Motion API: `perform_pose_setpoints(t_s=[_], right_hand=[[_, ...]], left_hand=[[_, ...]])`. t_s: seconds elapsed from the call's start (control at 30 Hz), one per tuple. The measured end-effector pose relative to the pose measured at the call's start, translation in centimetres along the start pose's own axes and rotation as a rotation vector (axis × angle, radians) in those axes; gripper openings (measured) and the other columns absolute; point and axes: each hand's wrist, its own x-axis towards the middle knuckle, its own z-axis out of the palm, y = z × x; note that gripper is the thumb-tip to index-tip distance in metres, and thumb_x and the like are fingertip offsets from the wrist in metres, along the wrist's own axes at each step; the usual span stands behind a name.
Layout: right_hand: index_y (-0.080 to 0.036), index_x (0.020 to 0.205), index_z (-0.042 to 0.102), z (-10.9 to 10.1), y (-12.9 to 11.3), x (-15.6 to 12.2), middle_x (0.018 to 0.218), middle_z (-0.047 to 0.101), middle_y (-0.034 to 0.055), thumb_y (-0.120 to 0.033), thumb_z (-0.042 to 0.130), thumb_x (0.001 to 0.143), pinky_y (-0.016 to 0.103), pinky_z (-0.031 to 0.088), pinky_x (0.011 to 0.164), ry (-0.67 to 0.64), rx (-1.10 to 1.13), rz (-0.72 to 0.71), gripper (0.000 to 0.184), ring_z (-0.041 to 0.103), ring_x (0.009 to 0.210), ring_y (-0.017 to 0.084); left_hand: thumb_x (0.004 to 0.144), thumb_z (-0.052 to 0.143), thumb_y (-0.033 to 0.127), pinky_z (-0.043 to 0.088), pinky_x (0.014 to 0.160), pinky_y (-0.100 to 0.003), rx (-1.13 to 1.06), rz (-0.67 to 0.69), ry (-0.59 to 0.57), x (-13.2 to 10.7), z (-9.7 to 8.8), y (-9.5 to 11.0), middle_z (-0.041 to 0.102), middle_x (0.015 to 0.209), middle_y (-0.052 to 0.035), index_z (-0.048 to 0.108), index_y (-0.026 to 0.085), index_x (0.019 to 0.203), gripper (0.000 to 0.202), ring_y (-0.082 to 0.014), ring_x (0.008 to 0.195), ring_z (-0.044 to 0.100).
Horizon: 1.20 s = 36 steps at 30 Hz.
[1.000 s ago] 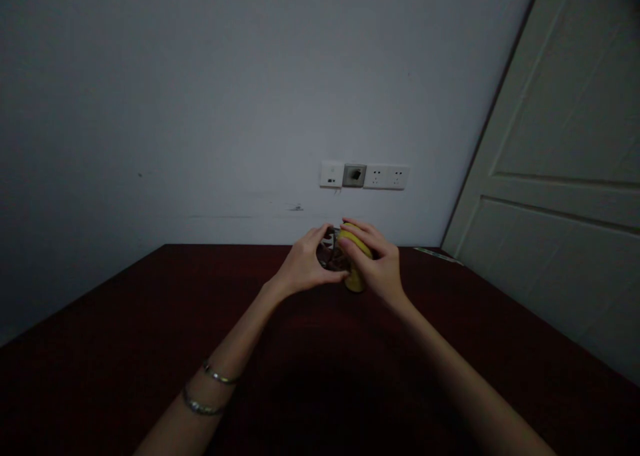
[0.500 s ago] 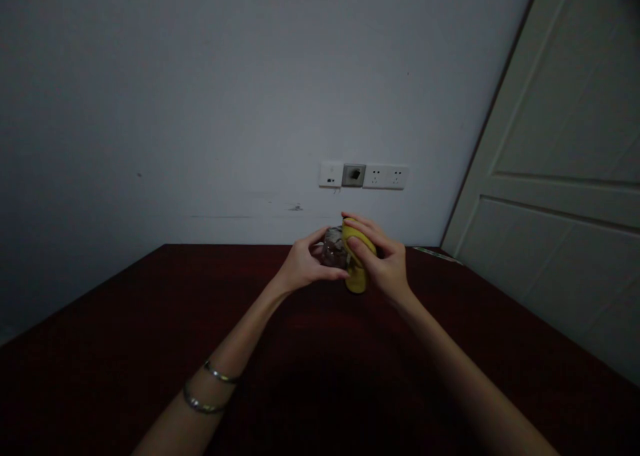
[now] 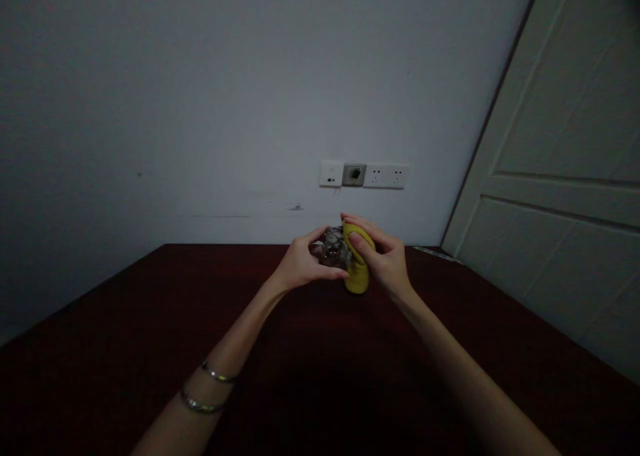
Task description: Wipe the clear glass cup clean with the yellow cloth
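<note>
Between the thumb and fingers of my left hand (image 3: 303, 263) is a clear, faceted glass-like object (image 3: 335, 248), perhaps an ashtray or a small bowl; the dim light hides its exact kind. My right hand (image 3: 385, 253) grips a folded yellow cloth (image 3: 357, 276) and presses it against the right side of the glass object. One end of the cloth hangs below the fingers. Both hands are held close together above the dark red table, and two silver bangles (image 3: 203, 403) circle the left forearm.
The dark red tabletop (image 3: 200, 309) reaches back to a pale wall (image 3: 225, 109). A row of sockets and switches (image 3: 364, 175) is set in the wall behind the hands. To the right stands a light panelled door (image 3: 560, 163), with a thin strip (image 3: 437, 254) near the table's back corner.
The right thumb and the yellow cloth have shifted slightly against the glass object, and the cloth's fold looks different. More of the glass object's face shows. The left hand is nearly still.
</note>
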Motion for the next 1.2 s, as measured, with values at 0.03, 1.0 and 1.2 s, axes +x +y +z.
perform_pose_setpoints(t_s=[0.03,1.0,1.2], right_hand=[[-0.024,0.100,0.073,-0.1,0.2,0.1,0.113,0.070,0.0062,-0.038,0.066,0.080,0.045,0.044,0.101,0.017,0.013,0.064,0.025,0.062,0.110,0.023],[-0.027,0.139,0.036,-1.0,0.6,-0.5,0.141,0.043,0.0101,-0.031,0.081,0.061,0.049,0.032,0.112,-0.234,-0.228,-0.085,0.091,0.043,0.130,0.028],[-0.021,0.140,0.037,-0.7,-0.2,-0.2,0.139,0.049,0.0118,-0.034,0.083,0.055,0.046,0.040,0.108,-0.151,0.016,0.258,0.098,0.051,0.124,0.028]], left_hand=[[0.043,0.089,0.027,0.053,0.087,-0.042,0.008,-0.008,-0.020,-0.1,0.0,0.1,0.065,0.116,-0.0164,0.051,0.010,0.125,0.092,-0.0279,0.101,0.064],[0.054,0.081,0.048,0.050,0.074,-0.033,-0.046,-0.173,-0.209,0.5,-1.1,0.5,0.068,0.095,-0.0089,0.059,0.013,0.110,0.069,-0.0210,0.084,0.063],[0.048,0.088,0.028,0.046,0.095,-0.045,0.087,-0.071,-0.294,0.1,-1.4,0.6,0.059,0.124,-0.0139,0.044,0.019,0.130,0.094,-0.0306,0.114,0.056]])
